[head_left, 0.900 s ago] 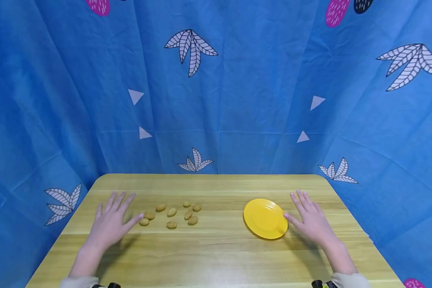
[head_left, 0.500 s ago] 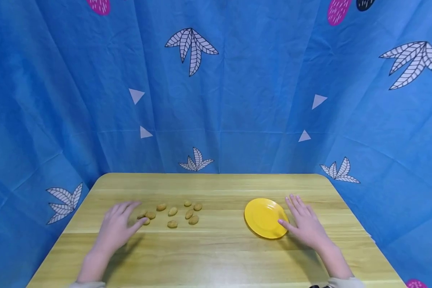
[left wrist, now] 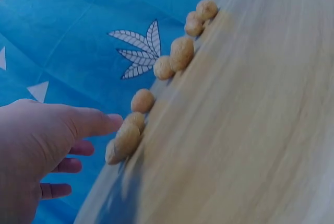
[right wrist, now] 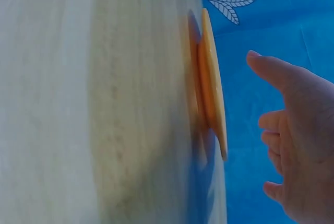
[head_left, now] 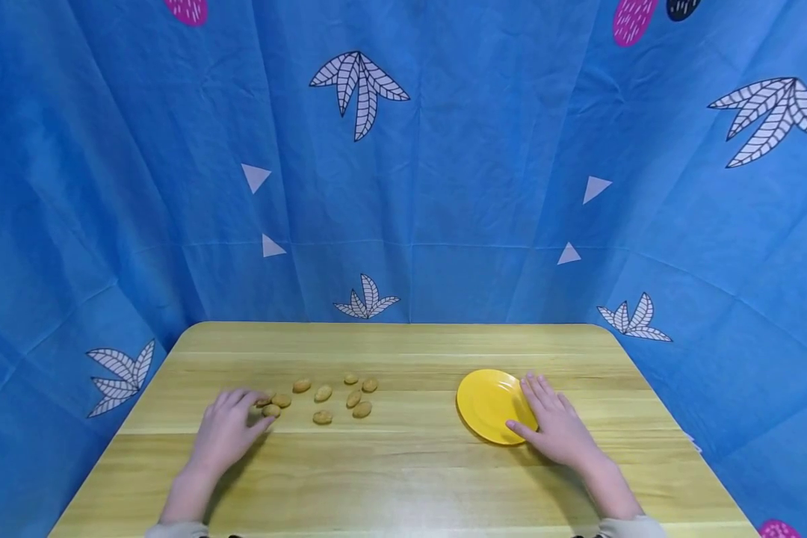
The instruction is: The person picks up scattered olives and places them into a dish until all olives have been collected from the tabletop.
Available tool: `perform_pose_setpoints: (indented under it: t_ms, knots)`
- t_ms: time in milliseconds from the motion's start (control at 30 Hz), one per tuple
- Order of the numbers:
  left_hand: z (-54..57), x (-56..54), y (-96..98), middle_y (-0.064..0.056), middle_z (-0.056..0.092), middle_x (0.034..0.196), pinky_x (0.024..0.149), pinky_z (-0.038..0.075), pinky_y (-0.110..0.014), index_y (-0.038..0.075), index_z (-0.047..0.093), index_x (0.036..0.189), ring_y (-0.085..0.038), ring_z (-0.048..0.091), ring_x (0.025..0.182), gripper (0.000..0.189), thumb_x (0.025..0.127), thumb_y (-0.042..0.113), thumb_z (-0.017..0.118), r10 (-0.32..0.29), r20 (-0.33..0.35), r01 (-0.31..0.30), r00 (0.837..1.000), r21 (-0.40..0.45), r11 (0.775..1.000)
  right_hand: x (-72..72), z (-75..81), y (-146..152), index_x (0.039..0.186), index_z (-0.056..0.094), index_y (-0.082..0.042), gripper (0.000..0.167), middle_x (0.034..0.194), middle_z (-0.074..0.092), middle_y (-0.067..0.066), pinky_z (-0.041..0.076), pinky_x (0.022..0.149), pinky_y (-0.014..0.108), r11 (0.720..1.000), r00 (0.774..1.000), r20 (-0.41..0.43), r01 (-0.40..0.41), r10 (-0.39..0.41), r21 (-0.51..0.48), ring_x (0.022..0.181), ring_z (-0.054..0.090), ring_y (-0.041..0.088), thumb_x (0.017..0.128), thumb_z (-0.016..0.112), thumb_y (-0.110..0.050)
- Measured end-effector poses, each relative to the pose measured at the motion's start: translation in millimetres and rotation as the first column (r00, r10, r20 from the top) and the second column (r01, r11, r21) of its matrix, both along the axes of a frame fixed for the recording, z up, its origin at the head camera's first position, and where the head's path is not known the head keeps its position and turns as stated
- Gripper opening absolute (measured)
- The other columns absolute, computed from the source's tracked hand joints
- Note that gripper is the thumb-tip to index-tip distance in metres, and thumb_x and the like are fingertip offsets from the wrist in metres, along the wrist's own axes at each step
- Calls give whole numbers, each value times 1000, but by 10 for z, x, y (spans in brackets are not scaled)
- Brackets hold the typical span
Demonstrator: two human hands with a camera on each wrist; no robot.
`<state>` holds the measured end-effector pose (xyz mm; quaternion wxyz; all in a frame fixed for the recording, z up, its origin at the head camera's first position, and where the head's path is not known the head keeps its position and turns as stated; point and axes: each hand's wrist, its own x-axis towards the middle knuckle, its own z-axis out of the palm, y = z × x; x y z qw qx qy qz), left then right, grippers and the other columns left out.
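Several small tan oval things, which look like baby potatoes (head_left: 323,393), lie scattered on the left half of the table. My left hand (head_left: 225,430) reaches over the leftmost potatoes (head_left: 271,411), thumb on the near side and fingers on the far side, partly hiding one. In the left wrist view, its thumb (left wrist: 102,122) is close to the potatoes (left wrist: 125,140); whether it touches cannot be told. My right hand (head_left: 560,426) is spread over the right edge of a yellow plate (head_left: 487,407). The right wrist view shows a gap between this hand (right wrist: 302,140) and the plate (right wrist: 213,78).
The light wooden table (head_left: 403,478) has rounded far corners. A blue curtain (head_left: 484,149) with leaf prints hangs behind it and along both sides. Between the potatoes and the plate lies a wide stretch of bare wood.
My left hand has moved right and down onto the leftmost potatoes, its fingers bending from a flat spread. My right hand has shifted left and lower, over the plate's edge.
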<state>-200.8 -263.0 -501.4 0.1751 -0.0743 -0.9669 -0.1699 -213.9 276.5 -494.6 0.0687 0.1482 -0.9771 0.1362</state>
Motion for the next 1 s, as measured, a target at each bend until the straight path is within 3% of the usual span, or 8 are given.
perform_pose_setpoints:
  t_ms: [400, 1000]
  knots:
    - [-113, -108, -67, -16, 65, 112, 86, 41, -60, 9, 70, 106, -41, 55, 109, 30, 82, 28, 76, 31, 95, -31, 995, -3, 1000, 9, -162, 13, 144, 38, 7, 86, 151, 33, 30, 26, 106, 68, 998, 999, -14, -46, 45, -36, 140, 31, 47, 90, 57, -57]
    - [-156, -167, -62, -11, 65, 100, 82, 43, -57, 11, 68, 91, -35, 57, 100, 25, 81, 31, 78, 46, 104, -44, 993, -22, 999, 11, -98, -14, 144, 36, 9, 88, 156, 27, 27, 23, 112, 64, 999, 986, 161, 35, -38, 26, 143, 26, 46, 90, 56, -57]
